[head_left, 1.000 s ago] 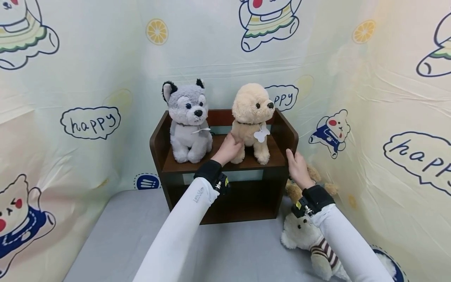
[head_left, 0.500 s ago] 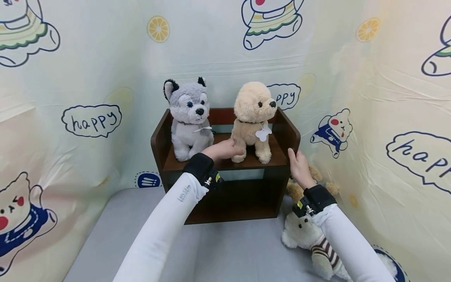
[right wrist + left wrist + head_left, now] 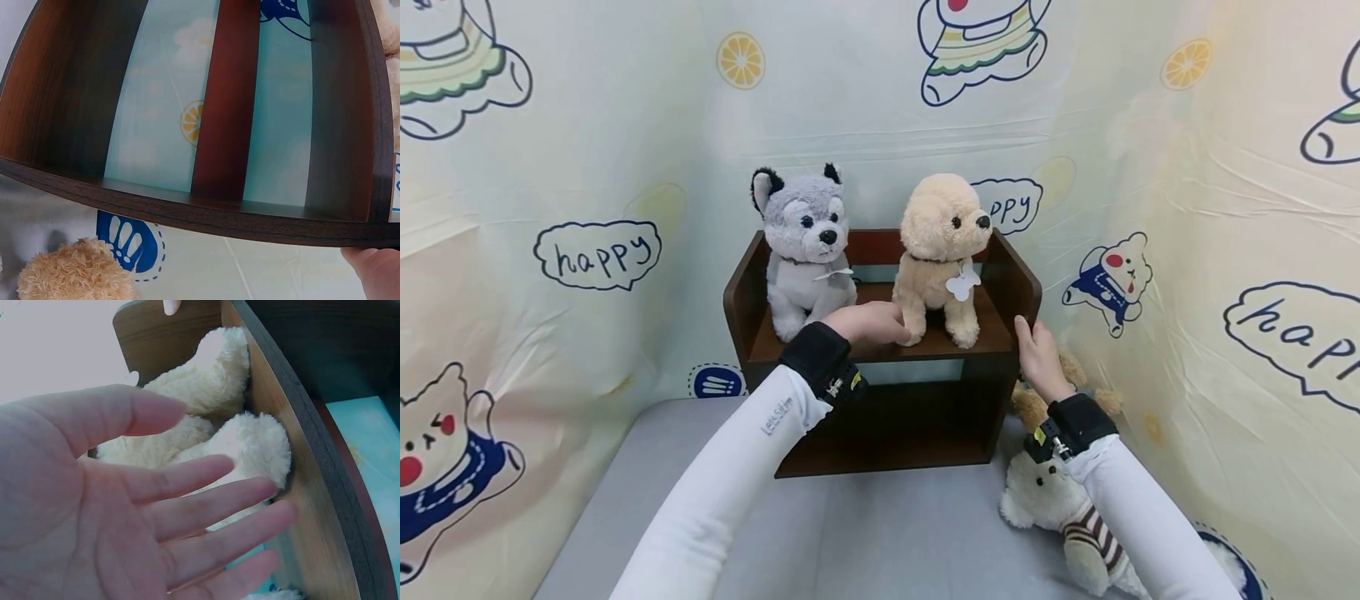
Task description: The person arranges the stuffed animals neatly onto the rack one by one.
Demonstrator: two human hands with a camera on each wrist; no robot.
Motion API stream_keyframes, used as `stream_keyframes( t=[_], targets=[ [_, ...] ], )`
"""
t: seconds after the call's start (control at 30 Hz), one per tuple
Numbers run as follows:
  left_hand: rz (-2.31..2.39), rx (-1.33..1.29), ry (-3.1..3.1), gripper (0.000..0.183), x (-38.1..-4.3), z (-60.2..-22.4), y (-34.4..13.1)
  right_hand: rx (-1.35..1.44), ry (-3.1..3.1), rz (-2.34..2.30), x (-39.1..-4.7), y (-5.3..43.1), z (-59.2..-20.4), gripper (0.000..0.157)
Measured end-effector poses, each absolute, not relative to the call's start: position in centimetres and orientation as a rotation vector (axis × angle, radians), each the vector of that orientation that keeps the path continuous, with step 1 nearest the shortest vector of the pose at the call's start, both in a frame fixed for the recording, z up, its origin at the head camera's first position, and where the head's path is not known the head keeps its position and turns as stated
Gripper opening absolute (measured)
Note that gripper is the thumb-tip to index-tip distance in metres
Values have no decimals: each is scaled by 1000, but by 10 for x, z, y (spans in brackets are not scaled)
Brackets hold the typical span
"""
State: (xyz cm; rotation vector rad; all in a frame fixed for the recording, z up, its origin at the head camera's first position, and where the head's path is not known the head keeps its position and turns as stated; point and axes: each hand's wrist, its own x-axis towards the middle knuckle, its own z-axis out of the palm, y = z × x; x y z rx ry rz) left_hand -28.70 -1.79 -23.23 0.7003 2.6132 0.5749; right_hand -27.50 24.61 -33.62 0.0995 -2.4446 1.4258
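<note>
A beige plush dog [image 3: 938, 221] with a white bone-shaped tag sits on the upper tier of a dark brown wooden shelf [image 3: 880, 354]. My left hand [image 3: 868, 323] is at its front leg, and in the left wrist view the fingers [image 3: 212, 515] are spread and fairly straight over its paws. To the left on the same tier sits a grey husky plush [image 3: 808, 225], partly behind that hand. My right hand [image 3: 1041, 362] rests against the shelf's right side panel, thumb [image 3: 378, 272] at its front edge in the right wrist view; its other fingers are mostly hidden.
Beneath the right forearm a white plush [image 3: 1086, 542] in a striped top lies on the grey surface [image 3: 880, 533]. A tan plush [image 3: 1028, 407] is wedged beside the shelf's right side. Printed curtains [image 3: 625, 125] enclose the back and sides.
My left hand has slid left and slightly down from the beige dog's chest to its front paw, and its fingers have straightened. The right hand keeps its place on the shelf.
</note>
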Motion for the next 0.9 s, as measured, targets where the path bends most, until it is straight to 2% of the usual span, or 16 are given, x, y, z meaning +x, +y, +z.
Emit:
stream_keyframes(
  t=[0.37,0.57,0.77,0.9],
  targets=[
    [178,827,2577,15,-271,-234,-17,143,-2427,1441,-276,248,-338,55],
    [100,863,2541,11,-266,-237,-15,122,-2429,1435,-276,248,-338,55],
    [43,867,2525,21,-263,-248,-18,111,-2428,1423,-276,248,-338,54],
    [-12,858,2529,16,-261,-256,-23,103,-2440,1417,-276,248,-338,55]
  ],
)
